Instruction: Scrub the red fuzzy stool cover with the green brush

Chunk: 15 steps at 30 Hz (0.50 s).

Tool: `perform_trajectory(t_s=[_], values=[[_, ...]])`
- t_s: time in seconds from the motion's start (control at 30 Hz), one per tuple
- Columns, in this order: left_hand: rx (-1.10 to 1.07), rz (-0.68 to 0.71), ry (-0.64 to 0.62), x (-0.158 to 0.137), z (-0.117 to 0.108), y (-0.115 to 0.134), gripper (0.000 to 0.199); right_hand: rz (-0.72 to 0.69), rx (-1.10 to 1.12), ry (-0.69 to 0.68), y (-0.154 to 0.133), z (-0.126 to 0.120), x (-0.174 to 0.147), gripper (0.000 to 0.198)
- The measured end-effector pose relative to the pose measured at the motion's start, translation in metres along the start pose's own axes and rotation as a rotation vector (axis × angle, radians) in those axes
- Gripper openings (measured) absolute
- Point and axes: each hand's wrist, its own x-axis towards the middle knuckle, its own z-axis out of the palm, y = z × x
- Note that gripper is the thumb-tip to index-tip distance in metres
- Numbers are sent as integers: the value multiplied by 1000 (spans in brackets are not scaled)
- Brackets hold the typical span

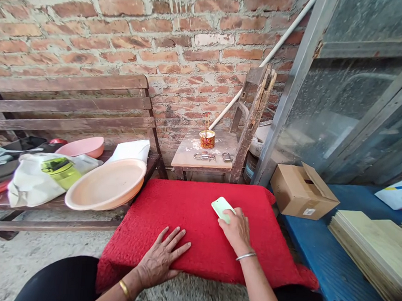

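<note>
A red cloth [183, 200] covers the small table in front of me, its sides hanging over the edges. My left hand [163, 257] lies flat on the near part of the cloth with fingers spread and nothing in it. To the right, my right hand [237, 230] grips a pale green, flat oblong block [221, 207] with rounded corners and a small dark spot near its far end. The block rests on the cloth or just over it; its underside is hidden, so its exact kind is unclear.
On the left bench [69, 100] are a peach basin [106, 182], a pink basin [83, 147] and a green bottle [62, 172]. Behind the table, a wooden chair [187, 154] bears a decorated tin [207, 139] and padlocks. A cardboard box [302, 191] and stacked sheets [370, 247] lie right on a blue surface [318, 252].
</note>
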Motion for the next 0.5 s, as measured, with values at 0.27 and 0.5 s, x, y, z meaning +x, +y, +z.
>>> perform_trajectory(t_s=[0.27,0.5], values=[[-20,-14,-8,0,1,3,90,438,-188,40,94,-64,0,41],[-93,-38,-109,0,-3,4,90,268,-169,129,54,-40,7,39]])
